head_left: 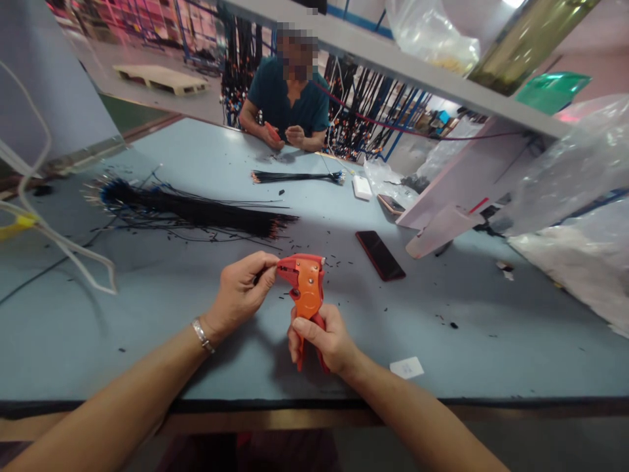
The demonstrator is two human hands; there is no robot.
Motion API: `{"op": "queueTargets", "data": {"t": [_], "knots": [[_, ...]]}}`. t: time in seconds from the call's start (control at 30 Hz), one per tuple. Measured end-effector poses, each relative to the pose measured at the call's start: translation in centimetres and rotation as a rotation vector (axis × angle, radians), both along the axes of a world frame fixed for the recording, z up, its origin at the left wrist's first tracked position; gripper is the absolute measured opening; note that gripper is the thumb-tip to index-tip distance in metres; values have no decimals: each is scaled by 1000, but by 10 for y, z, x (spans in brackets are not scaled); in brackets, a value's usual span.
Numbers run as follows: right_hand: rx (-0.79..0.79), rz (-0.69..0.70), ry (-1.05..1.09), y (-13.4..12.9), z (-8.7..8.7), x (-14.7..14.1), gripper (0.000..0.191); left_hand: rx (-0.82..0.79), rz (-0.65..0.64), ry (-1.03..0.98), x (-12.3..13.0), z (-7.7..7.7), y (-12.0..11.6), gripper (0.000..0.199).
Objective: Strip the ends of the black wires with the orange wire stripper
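Note:
My right hand (327, 337) is closed round the handles of an orange and red wire stripper (309, 285), held upright above the table. The tool's jaws point left, toward my left hand (244, 288). That hand is pinched closed at the jaw tip, and a short dark piece, seemingly a thin black wire, shows at its fingers; most of it is hidden. Beyond my left hand lies a thick bundle of black wires (206, 211), with bare or coppery ends on the right and blue and pale ends on the left.
A phone (381, 255) lies right of the tool, and a white label (407, 368) near the front edge. A smaller wire bundle (297, 176) lies farther back, before a co-worker (289, 98) holding a red tool. Black scraps dot the blue-grey table (466, 367). White cable (73, 252) loops at left.

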State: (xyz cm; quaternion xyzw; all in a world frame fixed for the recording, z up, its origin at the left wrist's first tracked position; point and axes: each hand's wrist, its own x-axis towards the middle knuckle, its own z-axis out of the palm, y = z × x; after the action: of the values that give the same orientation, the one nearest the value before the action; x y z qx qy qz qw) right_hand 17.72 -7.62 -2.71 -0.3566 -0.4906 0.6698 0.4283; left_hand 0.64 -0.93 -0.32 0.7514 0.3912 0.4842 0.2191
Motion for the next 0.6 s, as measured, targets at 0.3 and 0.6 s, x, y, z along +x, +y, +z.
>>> {"op": "queueTargets", "data": {"t": [0.3,0.6], "knots": [[-26,-16,25,10,-7,-3,38,-16,48,-28,2,-7,6,19],[-144,-118,251,12,-5,11,33,-63,143,23,2,-9,9,19]]}}
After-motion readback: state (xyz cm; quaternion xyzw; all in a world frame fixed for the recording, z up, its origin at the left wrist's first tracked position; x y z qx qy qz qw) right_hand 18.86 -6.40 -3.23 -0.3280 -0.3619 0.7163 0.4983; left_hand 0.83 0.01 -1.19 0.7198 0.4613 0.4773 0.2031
